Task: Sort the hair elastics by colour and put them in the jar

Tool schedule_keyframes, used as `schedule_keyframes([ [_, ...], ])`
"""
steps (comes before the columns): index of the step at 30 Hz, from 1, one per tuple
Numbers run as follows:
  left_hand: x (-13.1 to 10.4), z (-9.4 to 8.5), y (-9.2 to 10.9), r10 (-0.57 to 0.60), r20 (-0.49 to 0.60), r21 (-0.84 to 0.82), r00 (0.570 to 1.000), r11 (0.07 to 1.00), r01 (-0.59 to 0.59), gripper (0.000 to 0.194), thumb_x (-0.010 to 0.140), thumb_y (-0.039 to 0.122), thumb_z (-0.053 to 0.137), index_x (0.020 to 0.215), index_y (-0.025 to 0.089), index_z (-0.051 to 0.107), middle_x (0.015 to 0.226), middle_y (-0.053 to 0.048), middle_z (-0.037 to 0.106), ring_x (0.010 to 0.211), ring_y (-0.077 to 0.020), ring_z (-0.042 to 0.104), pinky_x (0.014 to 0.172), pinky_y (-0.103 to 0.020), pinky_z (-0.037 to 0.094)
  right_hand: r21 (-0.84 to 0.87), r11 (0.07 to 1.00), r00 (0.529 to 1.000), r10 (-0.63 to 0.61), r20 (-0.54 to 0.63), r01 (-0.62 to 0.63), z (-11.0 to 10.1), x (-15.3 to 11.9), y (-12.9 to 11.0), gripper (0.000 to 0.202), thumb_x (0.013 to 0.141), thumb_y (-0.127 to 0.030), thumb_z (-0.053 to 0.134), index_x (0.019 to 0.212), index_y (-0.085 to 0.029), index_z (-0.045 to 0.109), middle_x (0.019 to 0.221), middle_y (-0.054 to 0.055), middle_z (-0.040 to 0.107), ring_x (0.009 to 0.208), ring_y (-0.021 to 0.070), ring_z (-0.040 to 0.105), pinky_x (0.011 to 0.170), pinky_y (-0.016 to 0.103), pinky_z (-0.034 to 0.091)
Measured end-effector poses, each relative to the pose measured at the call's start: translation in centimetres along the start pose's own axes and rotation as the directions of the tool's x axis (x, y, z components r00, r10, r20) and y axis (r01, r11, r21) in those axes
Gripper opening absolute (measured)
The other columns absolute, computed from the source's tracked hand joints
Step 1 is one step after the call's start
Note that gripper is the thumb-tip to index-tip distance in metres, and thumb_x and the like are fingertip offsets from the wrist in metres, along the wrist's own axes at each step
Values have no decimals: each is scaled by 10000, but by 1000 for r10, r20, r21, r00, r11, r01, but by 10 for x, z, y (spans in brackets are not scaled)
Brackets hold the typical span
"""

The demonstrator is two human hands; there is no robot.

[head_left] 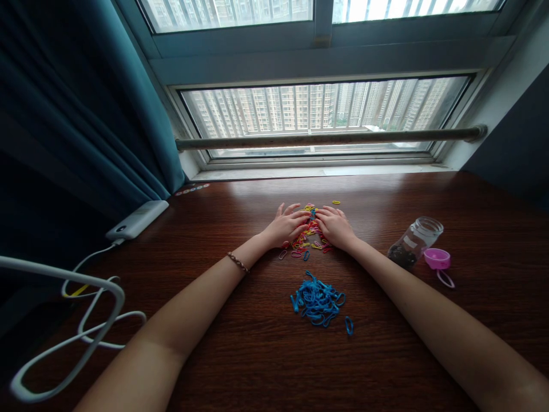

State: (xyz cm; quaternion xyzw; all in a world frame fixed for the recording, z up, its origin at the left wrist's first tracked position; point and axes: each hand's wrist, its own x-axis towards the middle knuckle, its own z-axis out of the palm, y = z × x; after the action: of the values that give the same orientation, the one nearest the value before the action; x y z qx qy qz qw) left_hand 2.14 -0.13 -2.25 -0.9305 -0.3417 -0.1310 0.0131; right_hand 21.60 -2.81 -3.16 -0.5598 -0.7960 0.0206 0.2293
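Both hands rest around a pile of small multicoloured bands point(311, 230), mostly red, pink and yellow with a little blue. At its left side lies my left hand point(286, 225), fingers spread, fingertips touching the bands. My right hand point(334, 225) is on the right side, its fingers extended over the pile's edge. Neither hand visibly grips anything. Closer to me is a heap of blue bands point(318, 300), with one loose blue band point(349, 326) at its lower right. A single yellow band point(336, 202) lies beyond the right hand.
A clear jar point(415, 241) with dark contents stands on the brown table point(240, 366) at the right, beside a pink cap point(437, 258) with a loop. At the left are a white power strip point(139, 220) and a looped white cable point(115, 294). A window and blue curtain border the table.
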Motion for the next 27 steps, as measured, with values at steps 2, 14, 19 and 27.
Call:
schedule_keyframes([
  [2,0,-1,1,4,-11,5,1000,1000,-4,380,902,401,311,1236,290,454,1314,-3,451,1285,-236,227,1044,-511,32,53,999,999,-4,-36,6,1,2,4,322,873,-273,363,1067,-200,609,1177,40,578,1174,202,409,1003,398,262],
  [14,-1,-5,3,97,-31,-39,995,994,-98,323,902,323,336,1155,273,530,1231,-19,531,1241,-205,320,1048,-476,58,415,903,945,227,-234,-114,-6,3,9,326,836,-259,381,859,-164,692,860,54,693,824,173,613,758,263,436],
  [19,-1,-6,4,99,-44,-27,994,995,-101,325,888,326,362,1144,233,539,1187,-57,541,1200,-216,354,1043,-456,131,528,832,899,349,-265,-168,-14,0,5,350,819,-327,404,829,-148,704,746,46,699,682,169,624,643,242,437],
  [27,-1,-7,1,13,-288,-227,958,970,-82,225,836,212,451,1010,172,587,1047,-88,577,1002,-184,517,905,-342,399,651,753,865,388,-318,-98,-9,0,6,183,701,-280,585,772,-151,695,767,55,699,708,168,642,692,265,488],
])
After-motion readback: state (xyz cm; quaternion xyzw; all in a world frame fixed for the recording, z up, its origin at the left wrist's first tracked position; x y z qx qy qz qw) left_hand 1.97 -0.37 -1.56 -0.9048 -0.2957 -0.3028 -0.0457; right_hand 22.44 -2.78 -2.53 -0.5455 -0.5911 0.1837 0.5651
